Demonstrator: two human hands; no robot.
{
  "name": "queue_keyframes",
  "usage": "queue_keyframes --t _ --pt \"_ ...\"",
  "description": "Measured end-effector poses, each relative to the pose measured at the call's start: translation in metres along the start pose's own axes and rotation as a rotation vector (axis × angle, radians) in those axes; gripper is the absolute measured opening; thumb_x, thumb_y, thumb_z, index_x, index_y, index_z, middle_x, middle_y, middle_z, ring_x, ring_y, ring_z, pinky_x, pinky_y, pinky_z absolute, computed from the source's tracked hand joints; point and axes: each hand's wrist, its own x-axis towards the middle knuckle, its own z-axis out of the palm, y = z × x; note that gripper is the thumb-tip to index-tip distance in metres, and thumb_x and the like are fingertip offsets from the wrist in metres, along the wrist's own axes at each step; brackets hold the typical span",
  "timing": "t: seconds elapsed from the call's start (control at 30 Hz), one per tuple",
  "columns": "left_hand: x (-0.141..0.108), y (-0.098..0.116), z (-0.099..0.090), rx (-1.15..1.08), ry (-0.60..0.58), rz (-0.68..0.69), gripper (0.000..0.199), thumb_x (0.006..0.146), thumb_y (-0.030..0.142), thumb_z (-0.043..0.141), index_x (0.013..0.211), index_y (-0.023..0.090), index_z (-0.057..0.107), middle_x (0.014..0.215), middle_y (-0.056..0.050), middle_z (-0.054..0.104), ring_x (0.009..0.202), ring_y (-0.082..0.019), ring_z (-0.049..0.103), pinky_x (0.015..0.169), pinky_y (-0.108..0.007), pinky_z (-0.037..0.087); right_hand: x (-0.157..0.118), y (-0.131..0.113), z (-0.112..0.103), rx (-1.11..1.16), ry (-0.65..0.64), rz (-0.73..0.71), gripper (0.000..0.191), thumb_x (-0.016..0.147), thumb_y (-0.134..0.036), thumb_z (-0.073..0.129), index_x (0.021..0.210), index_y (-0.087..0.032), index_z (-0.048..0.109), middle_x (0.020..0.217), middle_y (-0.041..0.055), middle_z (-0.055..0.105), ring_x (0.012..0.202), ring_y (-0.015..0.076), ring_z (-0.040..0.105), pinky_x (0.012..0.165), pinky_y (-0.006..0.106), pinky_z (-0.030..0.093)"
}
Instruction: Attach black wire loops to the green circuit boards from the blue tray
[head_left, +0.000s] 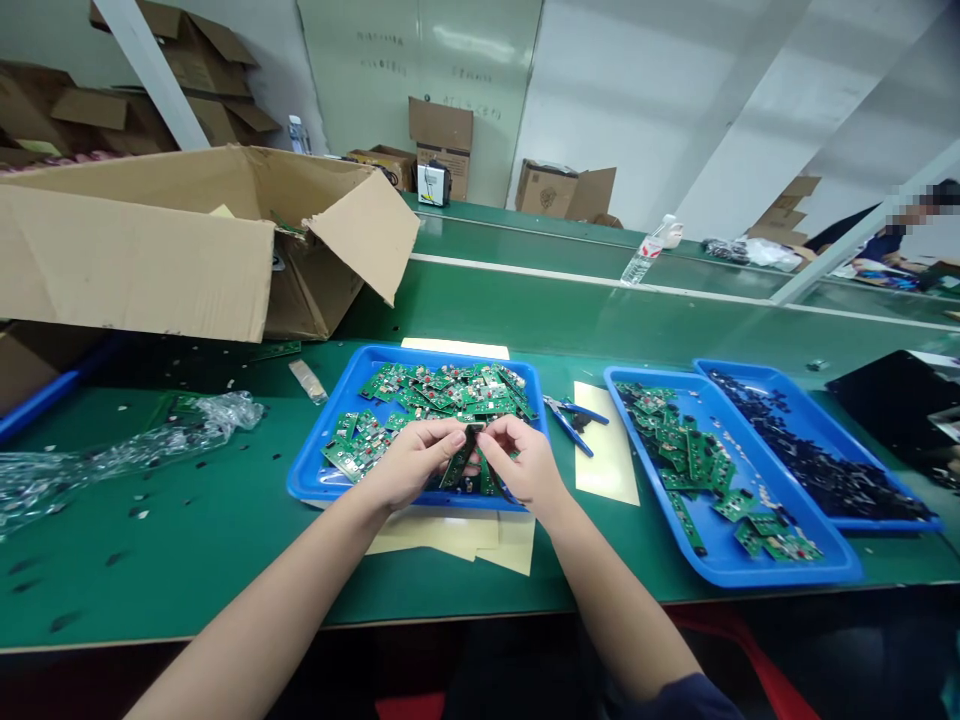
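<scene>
Over the front of a blue tray [306,470] full of green circuit boards [442,392], both my hands meet. My left hand [420,455] is closed, its thumb and fingers pinching a narrow dark green circuit board [459,462] that tilts down to the left. At the board's upper end, my right hand [523,462] has its thumb and fingertips pressed together. Whatever part those fingertips grip is too small and hidden to name. Just right of the tray, blue-handled cutting pliers [576,420] lie with their handles apart, partly on a yellow sheet [606,475].
At right stand a second blue tray [705,560] of boards and a third blue tray [795,380] of small black parts. A large open cardboard box [135,260] and crumpled plastic wrap [150,455] occupy the left. A water bottle [651,250] stands behind. A person [877,235] is far right.
</scene>
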Motion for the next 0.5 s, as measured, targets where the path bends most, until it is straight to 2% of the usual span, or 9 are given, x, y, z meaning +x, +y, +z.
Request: queue_keyframes --t 0.13,0.33,0.5 --pt "0.0 0.005 0.002 -0.146 0.017 -0.126 0.031 0.068 0.039 0.073 0.076 0.01 0.068 0.065 -0.004 0.064 0.059 -0.013 0.061 0.061 -0.027 0.053 0.0 -0.003 -0.007 -0.123 0.021 -0.042 0.011 0.079 -0.03 0.053 0.074 -0.02 0.052 0.058 -0.0022 0.054 0.052 0.0117 0.047 0.05 0.025 0.038" --pt "-0.001 0.009 -0.001 -0.197 0.031 -0.214 0.033 0.064 0.039 0.076 0.076 0.009 0.069 0.064 -0.005 0.066 0.056 -0.012 0.063 0.055 -0.023 0.053 0.003 -0.003 -0.013 -0.147 0.036 -0.048 0.008 0.079 -0.027 0.053 0.075 -0.02 0.055 0.061 -0.0012 0.055 0.055 0.0128 0.049 0.052 0.025 0.039" --pt "-0.001 0.006 -0.002 -0.14 0.035 -0.194 0.032 0.063 0.038 0.076 0.077 0.009 0.07 0.065 -0.005 0.066 0.059 -0.014 0.063 0.058 -0.025 0.054 0.003 -0.003 -0.013 -0.111 0.058 -0.005 0.011 0.078 -0.029 0.054 0.075 -0.02 0.056 0.059 -0.0018 0.053 0.052 0.0124 0.048 0.05 0.025 0.039"
